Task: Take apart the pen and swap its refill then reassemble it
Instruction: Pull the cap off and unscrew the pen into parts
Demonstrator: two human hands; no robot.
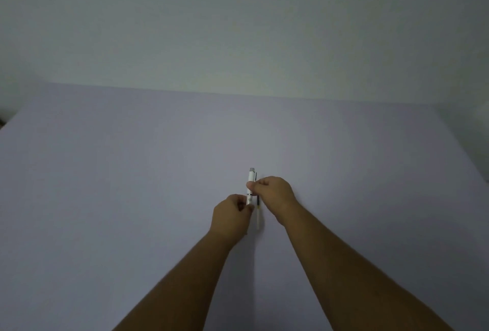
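Pen (pixel 250 185), white, held upright-ish over the middle of the surface (pixel 132 172), both hands on it. Nearest: two bare forearms come in from the bottom edge. Left hand (pixel 231 218) is closed round the lower end of the pen, fingertips pinched on it. Just right of it a thin refill (pixel 258 214) shows, dark upper part, pale lower part, running parallel to the pen and just beside it; can't tell whether it lies on the surface or is held. Right hand (pixel 272 193), a bit further out, is closed with thumb and fingers pinched on the pen's middle, near a metal ring. Furthest: the pen's top end with clip and grey push button sticks out past the right hand. Beyond that, bare surface, then a plain wall (pixel 238 26).

Step in hand, as a guess: unscrewing or screwing the barrel at the ring; pen looks whole, so likely either the start or the final reassembly. Can't tell which. Next move calls for opposite twists, firm grip, pen kept straight, refill kept from rolling off.
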